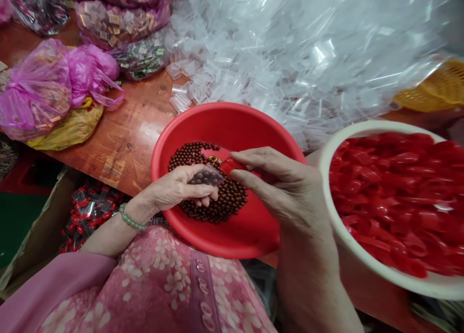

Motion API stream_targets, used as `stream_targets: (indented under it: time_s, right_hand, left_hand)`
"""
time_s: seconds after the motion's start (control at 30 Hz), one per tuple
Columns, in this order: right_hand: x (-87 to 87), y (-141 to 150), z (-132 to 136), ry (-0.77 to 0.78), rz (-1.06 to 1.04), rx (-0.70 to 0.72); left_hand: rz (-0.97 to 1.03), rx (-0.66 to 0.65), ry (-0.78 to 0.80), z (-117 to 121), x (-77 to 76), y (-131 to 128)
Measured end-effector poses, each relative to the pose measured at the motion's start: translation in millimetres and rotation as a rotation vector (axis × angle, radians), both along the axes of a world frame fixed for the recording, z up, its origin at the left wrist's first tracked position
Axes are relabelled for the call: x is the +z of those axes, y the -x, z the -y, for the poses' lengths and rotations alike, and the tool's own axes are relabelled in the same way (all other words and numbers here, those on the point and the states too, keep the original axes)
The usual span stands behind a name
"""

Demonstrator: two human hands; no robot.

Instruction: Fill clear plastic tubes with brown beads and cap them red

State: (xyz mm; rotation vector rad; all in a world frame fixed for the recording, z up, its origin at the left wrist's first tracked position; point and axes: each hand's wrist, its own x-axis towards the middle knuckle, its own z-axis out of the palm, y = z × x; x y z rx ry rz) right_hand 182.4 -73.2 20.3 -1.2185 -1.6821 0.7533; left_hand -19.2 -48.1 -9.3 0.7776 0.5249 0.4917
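On my head feed, the left hand (177, 188) sits low over a round red plastic basin (232, 125), its grip curled closed around a small clear plastic bag of dark brown beads (206, 177). The right hand (279, 183) faces it from the other side, thumb and forefinger pinched together on a narrow glossy red plastic piece (232, 166) (from here I cannot make out exactly what that piece is). Its long axis lies almost level across my view, with the free end pointing left and stopping right at the bag, so the two grips are close together, the right one holding the piece against or just beside the bag's edge; I cannot tell which. Below both hands, a loose heap of round dark brown beads (226, 202) fills part of the basin floor, beside a red card with gold printing (213, 159), half hidden by the hands. To the right, a white round basin (326, 188) holds a mass of glossy red plastic pieces (398, 202). Beyond them, a large pile of clear plastic sleeves (290, 57) spreads over the reddish-brown wooden tabletop (137, 120), with bulging pink plastic bags (39, 91) at the left
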Motion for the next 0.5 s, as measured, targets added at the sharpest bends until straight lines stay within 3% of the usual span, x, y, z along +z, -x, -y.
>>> stream_targets:
  time_s: [0.23, 0.5]
  right_hand:
    - [13.2, -8, 0, -0.002, 0.221, 0.173]
    - [34.2, -14, -18, 0.051, 0.383, 0.459]
  left_hand:
    - [0.005, -0.009, -0.031, 1, -4.6, 0]
    - [-0.043, -0.06, -0.064, 1, -2.7, 0]
